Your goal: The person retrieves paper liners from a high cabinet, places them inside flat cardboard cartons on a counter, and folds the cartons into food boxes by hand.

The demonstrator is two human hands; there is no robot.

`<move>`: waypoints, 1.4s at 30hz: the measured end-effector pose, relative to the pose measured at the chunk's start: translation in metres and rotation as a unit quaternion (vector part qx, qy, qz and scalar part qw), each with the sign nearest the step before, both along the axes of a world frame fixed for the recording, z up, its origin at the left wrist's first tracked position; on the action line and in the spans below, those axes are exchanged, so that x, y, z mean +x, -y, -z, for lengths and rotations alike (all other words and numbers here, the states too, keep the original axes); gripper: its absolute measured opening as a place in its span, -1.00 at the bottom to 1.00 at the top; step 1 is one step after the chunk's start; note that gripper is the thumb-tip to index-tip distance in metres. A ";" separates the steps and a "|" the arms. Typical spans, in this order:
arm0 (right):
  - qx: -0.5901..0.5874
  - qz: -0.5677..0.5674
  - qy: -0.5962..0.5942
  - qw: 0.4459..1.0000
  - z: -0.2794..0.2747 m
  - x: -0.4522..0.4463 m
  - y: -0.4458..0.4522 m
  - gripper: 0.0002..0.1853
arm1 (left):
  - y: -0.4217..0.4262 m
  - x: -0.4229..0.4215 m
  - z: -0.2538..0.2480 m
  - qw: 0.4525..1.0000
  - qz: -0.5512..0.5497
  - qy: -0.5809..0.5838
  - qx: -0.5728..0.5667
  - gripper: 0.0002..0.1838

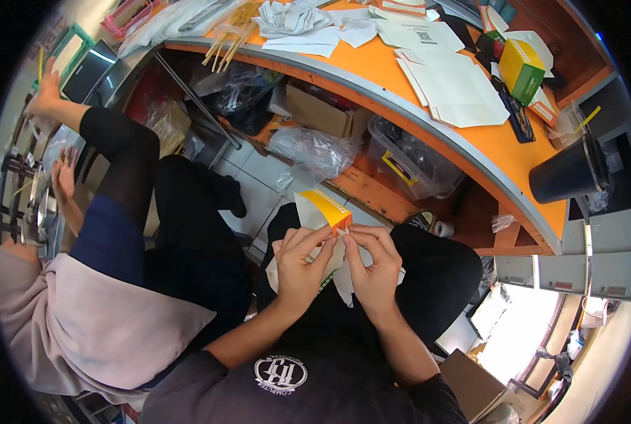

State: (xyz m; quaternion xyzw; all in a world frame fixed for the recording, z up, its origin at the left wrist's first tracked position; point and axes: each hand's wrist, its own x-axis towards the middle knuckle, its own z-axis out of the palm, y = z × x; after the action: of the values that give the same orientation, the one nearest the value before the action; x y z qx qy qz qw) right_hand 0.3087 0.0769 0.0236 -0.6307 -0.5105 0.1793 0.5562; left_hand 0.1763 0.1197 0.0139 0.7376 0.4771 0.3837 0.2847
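Note:
Over my lap I hold a partly folded cardboard box (322, 206), yellow and orange on the printed side and white on the plain side. My left hand (301, 267) pinches its orange corner from the left, thumb and fingers together. My right hand (374, 263) is closed on the same corner from the right, with the two thumbs close to each other. White flaps and a bit of green show below and behind my hands. The rest of the box is hidden by my hands.
The orange table (372, 78) curves ahead, bearing flat white box blanks (453, 88), a yellow-green box (521, 71), a phone (519, 120) and wooden skewers (232, 32). A black cup (566, 173) stands at its right edge. Another person (103, 311) sits close on my left.

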 end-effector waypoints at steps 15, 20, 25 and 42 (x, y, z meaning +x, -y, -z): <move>0.030 -0.023 -0.025 0.999 -0.006 0.001 0.001 -0.83 | -0.006 0.002 -0.019 0.997 0.042 0.057 0.009 -0.79; 0.030 -0.027 0.008 0.999 -0.017 0.010 0.005 -0.89 | -0.025 -0.015 -0.028 0.981 0.148 0.093 -0.083 -0.80; 0.023 -0.047 0.000 0.999 -0.029 0.013 0.007 -0.89 | -0.026 -0.024 -0.029 0.945 0.184 0.188 -0.195 -0.75; 0.039 0.007 0.105 0.994 -0.038 0.002 0.015 -0.87 | -0.023 -0.020 -0.022 0.958 0.168 0.176 -0.153 -0.76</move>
State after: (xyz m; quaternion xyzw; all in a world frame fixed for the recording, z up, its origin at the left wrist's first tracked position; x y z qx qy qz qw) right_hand 0.3105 0.0614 0.0612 -0.6277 -0.5681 0.0885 0.5247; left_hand 0.1559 0.1431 0.0362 0.6754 0.3419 0.3765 0.5340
